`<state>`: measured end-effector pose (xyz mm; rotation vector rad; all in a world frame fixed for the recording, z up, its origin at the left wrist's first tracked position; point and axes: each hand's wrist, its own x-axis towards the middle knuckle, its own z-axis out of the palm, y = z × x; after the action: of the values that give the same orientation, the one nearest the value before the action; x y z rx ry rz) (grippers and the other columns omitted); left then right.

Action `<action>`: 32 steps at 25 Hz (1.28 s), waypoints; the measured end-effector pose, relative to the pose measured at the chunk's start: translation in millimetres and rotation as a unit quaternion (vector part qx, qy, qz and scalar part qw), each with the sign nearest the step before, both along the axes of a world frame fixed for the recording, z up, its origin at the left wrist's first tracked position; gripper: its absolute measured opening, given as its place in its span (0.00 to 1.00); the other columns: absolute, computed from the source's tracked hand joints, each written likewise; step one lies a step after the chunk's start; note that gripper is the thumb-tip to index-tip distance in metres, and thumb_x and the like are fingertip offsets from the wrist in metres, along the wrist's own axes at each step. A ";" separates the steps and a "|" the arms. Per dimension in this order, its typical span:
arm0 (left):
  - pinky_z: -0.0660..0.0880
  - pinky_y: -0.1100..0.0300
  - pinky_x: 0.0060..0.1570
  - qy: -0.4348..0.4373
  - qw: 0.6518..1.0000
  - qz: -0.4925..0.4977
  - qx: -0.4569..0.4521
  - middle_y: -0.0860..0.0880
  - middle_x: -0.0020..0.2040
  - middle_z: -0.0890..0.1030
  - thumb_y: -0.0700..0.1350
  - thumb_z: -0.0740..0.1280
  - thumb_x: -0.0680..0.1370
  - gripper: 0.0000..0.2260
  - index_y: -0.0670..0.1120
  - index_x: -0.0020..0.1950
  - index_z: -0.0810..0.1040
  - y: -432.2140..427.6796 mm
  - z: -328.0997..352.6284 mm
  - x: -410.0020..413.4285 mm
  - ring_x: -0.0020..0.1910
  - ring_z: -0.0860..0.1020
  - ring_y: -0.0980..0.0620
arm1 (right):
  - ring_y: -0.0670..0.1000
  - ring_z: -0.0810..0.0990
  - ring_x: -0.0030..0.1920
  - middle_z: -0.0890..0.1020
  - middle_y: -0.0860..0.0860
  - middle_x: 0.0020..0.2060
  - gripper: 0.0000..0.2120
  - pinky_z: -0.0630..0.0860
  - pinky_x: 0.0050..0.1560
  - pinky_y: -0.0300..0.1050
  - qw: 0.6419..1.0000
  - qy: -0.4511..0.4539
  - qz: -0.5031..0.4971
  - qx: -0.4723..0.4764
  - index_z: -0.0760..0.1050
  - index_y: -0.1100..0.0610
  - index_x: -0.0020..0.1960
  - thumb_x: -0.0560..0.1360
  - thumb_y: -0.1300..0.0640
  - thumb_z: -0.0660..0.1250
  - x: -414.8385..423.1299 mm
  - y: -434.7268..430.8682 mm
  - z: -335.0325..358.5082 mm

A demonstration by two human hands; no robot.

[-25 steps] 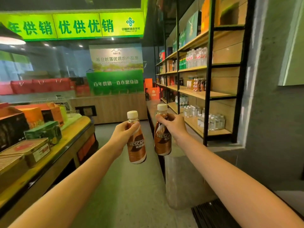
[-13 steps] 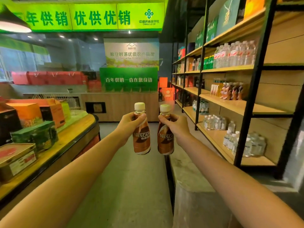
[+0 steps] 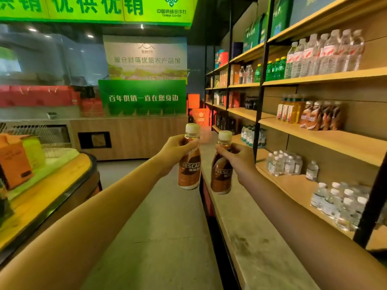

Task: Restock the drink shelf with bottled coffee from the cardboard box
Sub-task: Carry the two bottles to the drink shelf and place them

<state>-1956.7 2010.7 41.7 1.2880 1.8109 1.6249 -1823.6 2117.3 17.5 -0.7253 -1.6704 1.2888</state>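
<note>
A shop: shelves point(image 3: 326, 77) of bottled drinks point(image 3: 322, 55) at right, green signs point(image 3: 142, 97) behind, boxed goods point(image 3: 14, 162) at left.

green banner point(image 3: 142, 97) above a wooden counter point(image 3: 134, 141); orange box point(image 3: 14, 162) at left.

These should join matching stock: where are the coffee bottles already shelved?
In the head view, on the right: the shelved coffee bottles stand on the middle shelf, just right of the yellow juice bottles, above the water bottles.

**Both hands loaded, facing shelf aisle**

Left hand point(image 3: 174, 150) grips left coffee bottle point(image 3: 189, 162) near its neck; right hand point(image 3: 237, 159) grips right coffee bottle point(image 3: 222, 170) likewise. Bottles upright, apart. Drink shelf point(image 3: 326, 137) at right carries matching bottles point(image 3: 320, 116).
</note>
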 end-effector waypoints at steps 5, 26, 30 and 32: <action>0.74 0.52 0.55 -0.015 0.998 -0.059 -0.018 0.43 0.51 0.80 0.46 0.64 0.78 0.11 0.42 0.58 0.76 119.4 -9.6 -74.4 0.53 0.79 0.46 | 0.45 0.77 0.40 0.79 0.47 0.33 0.06 0.72 0.55 0.49 0.999 0.004 -0.053 0.001 0.77 0.52 0.38 0.72 0.53 0.71 -63.9 96.1 4.4; 0.73 0.55 0.53 -0.006 0.903 -0.430 0.007 0.45 0.55 0.80 0.49 0.64 0.77 0.15 0.43 0.60 0.75 679.9 8.9 -59.1 0.56 0.77 0.48 | 0.45 0.81 0.40 0.82 0.49 0.40 0.06 0.77 0.40 0.39 0.917 0.020 -0.396 0.040 0.79 0.54 0.44 0.71 0.53 0.72 -32.6 535.6 30.2; 0.75 0.53 0.58 -0.009 0.845 -0.535 0.027 0.46 0.57 0.80 0.49 0.65 0.77 0.16 0.44 0.62 0.74 764.0 12.6 -12.2 0.56 0.79 0.48 | 0.42 0.80 0.37 0.82 0.47 0.38 0.03 0.76 0.36 0.34 0.869 0.032 -0.490 0.061 0.78 0.53 0.42 0.72 0.56 0.71 -5.2 581.0 37.9; 0.76 0.55 0.53 -0.019 0.817 -0.576 0.014 0.48 0.54 0.81 0.49 0.65 0.77 0.14 0.45 0.60 0.75 801.9 18.0 8.0 0.53 0.79 0.50 | 0.41 0.79 0.37 0.81 0.46 0.37 0.04 0.75 0.37 0.34 0.833 0.028 -0.549 0.070 0.77 0.52 0.41 0.72 0.55 0.71 5.0 602.9 44.6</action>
<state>-1948.7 2812.6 59.7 1.7883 0.6091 0.9199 -1818.6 2720.2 62.2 -1.2679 -0.9481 0.3387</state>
